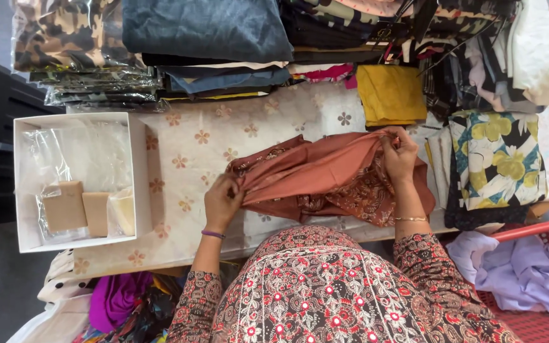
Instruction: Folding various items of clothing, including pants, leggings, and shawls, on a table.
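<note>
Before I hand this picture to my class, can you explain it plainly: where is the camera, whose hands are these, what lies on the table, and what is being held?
There is no machine here. A person wears one camera on the head, so it looks straight down at their own two hands. The left hand and the right hand each grip an end of a rust-brown patterned cloth, bunched and stretched between them. It lies over a table with a pale flowered cover. On the left side stands a shallow white cardboard box holding clear plastic bags and tan cards. Along the far edge sit stacks of folded fabric, among them a folded mustard-yellow cloth. Right of the hands lies a yellow-and-black floral fabric.
</note>
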